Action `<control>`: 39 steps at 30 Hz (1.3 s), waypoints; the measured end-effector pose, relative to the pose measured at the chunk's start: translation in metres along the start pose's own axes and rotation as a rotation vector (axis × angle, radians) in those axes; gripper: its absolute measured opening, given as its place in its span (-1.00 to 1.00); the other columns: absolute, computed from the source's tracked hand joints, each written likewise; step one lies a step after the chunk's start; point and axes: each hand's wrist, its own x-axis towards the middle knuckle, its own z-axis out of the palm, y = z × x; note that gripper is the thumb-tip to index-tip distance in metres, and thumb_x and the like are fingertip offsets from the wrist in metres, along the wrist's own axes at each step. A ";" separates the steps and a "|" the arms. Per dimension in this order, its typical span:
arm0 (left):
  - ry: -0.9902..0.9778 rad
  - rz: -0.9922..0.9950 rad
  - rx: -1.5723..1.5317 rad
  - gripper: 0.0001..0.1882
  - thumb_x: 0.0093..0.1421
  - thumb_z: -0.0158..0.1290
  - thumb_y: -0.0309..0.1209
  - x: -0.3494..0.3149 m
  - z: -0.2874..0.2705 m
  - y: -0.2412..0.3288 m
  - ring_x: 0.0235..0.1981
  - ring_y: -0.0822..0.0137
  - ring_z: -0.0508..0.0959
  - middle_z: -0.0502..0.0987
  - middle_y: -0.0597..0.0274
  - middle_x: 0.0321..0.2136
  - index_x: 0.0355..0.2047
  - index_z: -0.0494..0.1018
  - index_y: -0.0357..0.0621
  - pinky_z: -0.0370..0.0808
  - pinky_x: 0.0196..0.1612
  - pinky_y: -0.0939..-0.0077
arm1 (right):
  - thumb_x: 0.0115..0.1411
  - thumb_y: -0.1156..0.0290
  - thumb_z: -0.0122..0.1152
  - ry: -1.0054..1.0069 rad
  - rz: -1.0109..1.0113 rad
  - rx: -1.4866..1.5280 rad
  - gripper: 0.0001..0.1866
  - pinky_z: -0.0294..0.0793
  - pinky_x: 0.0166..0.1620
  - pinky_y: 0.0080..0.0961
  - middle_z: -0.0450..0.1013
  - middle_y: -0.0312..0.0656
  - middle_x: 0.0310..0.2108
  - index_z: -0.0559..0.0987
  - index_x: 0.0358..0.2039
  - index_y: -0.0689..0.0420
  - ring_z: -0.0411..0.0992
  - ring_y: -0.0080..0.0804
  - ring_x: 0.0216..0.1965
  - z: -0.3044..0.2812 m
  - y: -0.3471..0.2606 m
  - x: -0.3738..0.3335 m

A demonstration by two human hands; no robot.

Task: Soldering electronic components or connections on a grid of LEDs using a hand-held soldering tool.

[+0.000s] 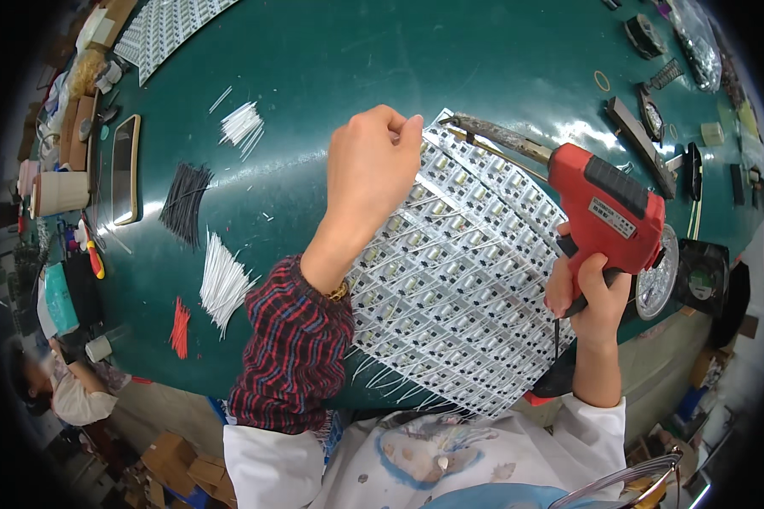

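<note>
My right hand (601, 293) is wrapped around the grip of a red and black soldering gun (607, 195). The gun's long, dirty metal nozzle (501, 136) points left, and its end is over the far corner of a panel of small circuit boards (458, 288). Many thin white wires stick out from the rows of this panel, some hanging past its near edge. Raised above the panel's far left part, my left hand (373, 161) is closed, thumb against the curled fingers. Whatever its fingertips may pinch is too small or hidden to make out.
Bundles of white wires (222, 280), black wires (185, 204) and red wires (180, 327) lie on the green table (314, 59) at left. Beyond them are a phone (126, 170) and a screwdriver (92, 250). A fan (702, 276) stands right. Another person (76, 386) is at lower left.
</note>
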 end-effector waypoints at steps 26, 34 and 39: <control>-0.096 -0.056 -0.041 -0.78 0.11 -0.02 -0.37 0.006 -0.004 -0.002 -0.55 0.32 0.55 0.56 0.10 -0.53 -0.37 0.53 -0.25 0.44 -0.40 0.44 | 0.19 0.36 0.01 0.362 -0.202 0.119 -0.57 0.31 -0.04 -0.34 0.20 -0.30 -0.82 0.27 -0.06 0.45 0.16 -0.58 -0.83 -0.034 -0.001 -0.073; -0.162 -0.172 -0.065 -0.76 0.11 -0.02 -0.37 0.012 -0.005 0.011 -0.70 0.40 0.47 0.54 0.13 -0.58 -0.36 0.50 -0.34 0.39 -0.59 0.48 | 0.22 0.39 -0.06 0.493 -0.169 0.175 -0.61 -0.04 0.26 -0.18 0.16 -0.35 -0.82 0.24 -0.04 0.41 0.19 -0.57 -0.79 -0.039 0.024 -0.110; -0.214 -0.200 -0.136 -0.74 0.13 0.01 -0.34 0.015 -0.004 0.015 -0.74 0.52 0.37 0.44 0.26 -0.66 -0.47 0.47 -0.36 0.30 -0.69 0.62 | 0.22 0.41 -0.07 0.489 -0.187 0.181 -0.63 -0.05 0.26 -0.19 0.17 -0.34 -0.82 0.25 -0.05 0.41 0.19 -0.57 -0.79 -0.040 0.026 -0.111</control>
